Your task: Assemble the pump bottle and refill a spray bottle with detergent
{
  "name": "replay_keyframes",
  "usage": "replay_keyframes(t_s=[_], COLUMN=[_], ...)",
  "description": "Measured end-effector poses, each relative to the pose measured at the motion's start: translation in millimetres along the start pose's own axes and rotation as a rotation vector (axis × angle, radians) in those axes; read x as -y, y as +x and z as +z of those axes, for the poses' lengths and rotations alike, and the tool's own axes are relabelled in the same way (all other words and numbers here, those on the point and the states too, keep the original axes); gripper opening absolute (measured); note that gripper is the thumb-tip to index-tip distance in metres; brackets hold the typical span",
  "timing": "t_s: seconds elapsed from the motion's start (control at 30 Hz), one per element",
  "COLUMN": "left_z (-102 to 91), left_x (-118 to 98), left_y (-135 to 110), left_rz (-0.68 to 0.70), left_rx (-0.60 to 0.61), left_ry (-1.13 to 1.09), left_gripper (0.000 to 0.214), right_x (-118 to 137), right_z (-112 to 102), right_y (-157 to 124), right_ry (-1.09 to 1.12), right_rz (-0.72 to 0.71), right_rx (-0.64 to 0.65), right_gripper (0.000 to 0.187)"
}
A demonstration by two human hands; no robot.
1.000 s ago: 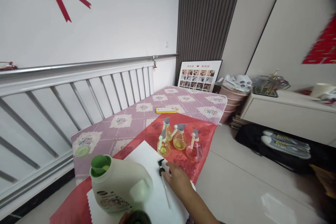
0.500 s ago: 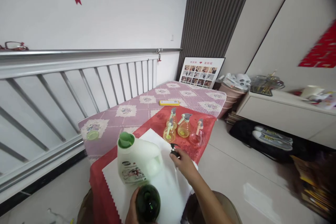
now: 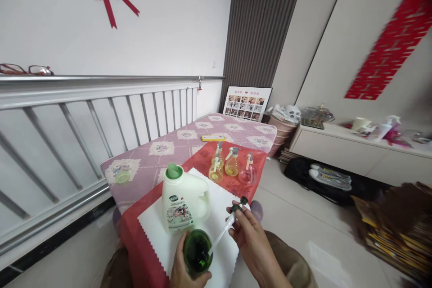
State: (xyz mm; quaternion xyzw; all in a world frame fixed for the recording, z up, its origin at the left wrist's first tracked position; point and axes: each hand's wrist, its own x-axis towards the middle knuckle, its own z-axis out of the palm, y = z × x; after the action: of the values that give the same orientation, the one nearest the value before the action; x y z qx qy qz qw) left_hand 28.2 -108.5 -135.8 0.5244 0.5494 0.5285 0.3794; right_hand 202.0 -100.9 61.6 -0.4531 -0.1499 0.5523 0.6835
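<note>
My left hand is wrapped round a dark green bottle, whose round top faces me. Closed fingers of my right hand grip a black pump head by its collar. Its clear dip tube slants down to the left, the tip at the green bottle's near right rim; whether it is inside I cannot tell. Just behind the bottle stands a white detergent jug with a green spout and a printed label. Both hands are over a white scallop-edged mat.
Several small clear spray bottles stand on the red cloth beyond the mat. A yellow-edged box and a green cap lie on the patterned tablecloth. A white railing borders the table's left side.
The pump has come nearer to me and tilted, its tube end now at the green bottle. The bottle has turned so its top shows. The view has shifted slightly.
</note>
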Motion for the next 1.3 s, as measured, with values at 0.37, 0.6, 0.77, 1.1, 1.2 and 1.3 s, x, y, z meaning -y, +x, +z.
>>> replay_keyframes(t_s=[0.37,0.6,0.77,1.1,1.2,1.3], left_z=[-9.1,-9.9,-9.8,-11.5,-12.1,-13.5], left_x=[-23,-24,-25,-41,-44,-45], left_y=[-1,-1,-2,-4,-4,-5], left_rz=[-0.054,-0.037,-0.066,-0.118,-0.114,-0.113], left_rx=[0.044,0.022,0.012,0.002,0.011,0.009], left_ry=[0.002,0.067,0.051,-0.007,-0.044,-0.112], left_gripper=[0.101,0.094,0.096,0.098,0.095,0.092], right_x=[5,0,4,-8,-7,-5], right_z=[3,-5,-3,-3,-8,-11], right_y=[-9,-16,-18,-25,-29,-35], right_ry=[0.109,0.116,0.057,0.035,0.041,0.046], right_rz=[-0.097,-0.083,-0.162,-0.150,-0.170,-0.198], right_rx=[0.040,0.007,-0.019,0.026,0.007,-0.008], right_gripper=[0.054,0.056,0.060,0.053,0.053,0.051])
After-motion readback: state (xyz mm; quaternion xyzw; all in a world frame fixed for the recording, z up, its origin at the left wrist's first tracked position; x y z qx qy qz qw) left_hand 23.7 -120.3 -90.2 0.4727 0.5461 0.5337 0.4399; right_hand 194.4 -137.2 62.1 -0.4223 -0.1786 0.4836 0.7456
